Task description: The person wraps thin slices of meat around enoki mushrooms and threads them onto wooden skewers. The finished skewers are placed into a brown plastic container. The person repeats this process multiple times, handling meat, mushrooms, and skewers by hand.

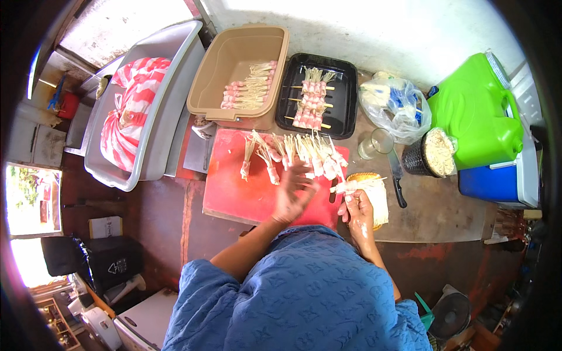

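My right hand pinches an enoki mushroom bundle partly wrapped in thin sliced meat, above the right edge of the red cutting board. My left hand, somewhat blurred, is raised over the board with its fingers apart and nothing visible in them. Several meat-wrapped enoki rolls lie in a row along the board's far side. More rolls lie in the tan plastic tub. A black tray holds skewered rolls. Beside my right hand, loose enoki lie on a yellow woven basket.
A kitchen knife, a drinking glass, a black basket with a pale filling and a plastic bag are at the right. Beyond stand a green jerrycan and a blue cooler. A grey tub holds a striped bag.
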{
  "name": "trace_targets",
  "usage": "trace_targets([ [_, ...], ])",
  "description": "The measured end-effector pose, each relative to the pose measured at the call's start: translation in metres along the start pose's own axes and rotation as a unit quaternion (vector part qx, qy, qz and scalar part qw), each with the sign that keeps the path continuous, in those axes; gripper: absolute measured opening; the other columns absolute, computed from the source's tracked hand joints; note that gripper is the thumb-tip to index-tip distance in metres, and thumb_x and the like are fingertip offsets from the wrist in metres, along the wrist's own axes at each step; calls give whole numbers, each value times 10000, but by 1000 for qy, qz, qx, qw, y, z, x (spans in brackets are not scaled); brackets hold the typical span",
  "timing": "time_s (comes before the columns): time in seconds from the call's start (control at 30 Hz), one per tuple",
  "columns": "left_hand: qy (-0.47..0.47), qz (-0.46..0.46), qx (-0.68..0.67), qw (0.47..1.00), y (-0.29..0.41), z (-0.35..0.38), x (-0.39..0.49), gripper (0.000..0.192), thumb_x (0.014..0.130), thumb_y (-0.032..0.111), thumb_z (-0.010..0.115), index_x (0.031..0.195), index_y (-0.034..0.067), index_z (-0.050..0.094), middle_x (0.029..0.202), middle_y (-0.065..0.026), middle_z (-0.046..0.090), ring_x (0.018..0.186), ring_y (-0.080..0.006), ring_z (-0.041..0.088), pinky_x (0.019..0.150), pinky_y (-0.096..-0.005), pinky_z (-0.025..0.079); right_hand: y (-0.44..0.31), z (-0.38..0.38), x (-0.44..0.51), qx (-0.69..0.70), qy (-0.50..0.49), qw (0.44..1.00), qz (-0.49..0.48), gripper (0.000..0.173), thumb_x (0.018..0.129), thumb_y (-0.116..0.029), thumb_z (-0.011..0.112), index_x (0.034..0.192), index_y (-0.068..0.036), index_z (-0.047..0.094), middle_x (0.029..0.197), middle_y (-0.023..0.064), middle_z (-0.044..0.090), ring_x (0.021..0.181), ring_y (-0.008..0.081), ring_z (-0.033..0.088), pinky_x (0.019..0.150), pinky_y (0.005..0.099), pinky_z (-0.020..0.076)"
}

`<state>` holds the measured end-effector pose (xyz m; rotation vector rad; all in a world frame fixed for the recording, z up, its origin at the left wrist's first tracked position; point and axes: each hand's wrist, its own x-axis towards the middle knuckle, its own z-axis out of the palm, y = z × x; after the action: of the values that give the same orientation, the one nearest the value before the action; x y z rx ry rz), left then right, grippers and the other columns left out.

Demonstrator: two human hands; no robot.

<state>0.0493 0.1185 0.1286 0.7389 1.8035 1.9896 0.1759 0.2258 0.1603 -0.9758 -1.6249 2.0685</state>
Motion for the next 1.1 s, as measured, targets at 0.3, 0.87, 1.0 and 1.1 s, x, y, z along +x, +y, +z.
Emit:
trace_targets([
  [0.3, 112, -196, 393, 891, -97, -61, 17, 508, 702, 228, 681, 1042, 9, 374, 913, -159, 520, 800, -294, 544, 704, -380, 438, 5, 0, 0, -58, -35, 998, -3, 86, 887, -98, 443, 835, -31, 455, 584, 14, 482, 509, 52, 415, 465, 194, 336],
  [0.87, 36, -285, -443, 849, 4, -73, -2, 312, 900, 153, 444, 1177, 11, 421, 1086, -105, 541, 888, -156, 563, 802, -264, 475, -21, 8, -18, -168, -94, 978, -75, 89, 862, -83, 481, 807, -13, 477, 574, 18, 419, 532, 69, 354, 480, 226, 312],
  [1.0, 15, -284, -527, 801, 3, -69, 1, 359, 910, 170, 438, 1225, 3, 387, 1129, -112, 521, 908, -149, 546, 831, -254, 461, -29, 9, -23, -193, -84, 970, -124, 90, 861, -87, 482, 812, -12, 485, 569, 27, 424, 528, 72, 355, 474, 230, 315],
  [1.1, 6, -259, -449, 855, 12, -60, 3, 393, 904, 161, 457, 1250, -4, 369, 1136, -112, 523, 947, -146, 532, 851, -247, 447, -27, 5, -27, -211, -81, 966, -128, 100, 859, -92, 485, 807, -7, 485, 574, 38, 435, 523, 74, 363, 470, 235, 324],
])
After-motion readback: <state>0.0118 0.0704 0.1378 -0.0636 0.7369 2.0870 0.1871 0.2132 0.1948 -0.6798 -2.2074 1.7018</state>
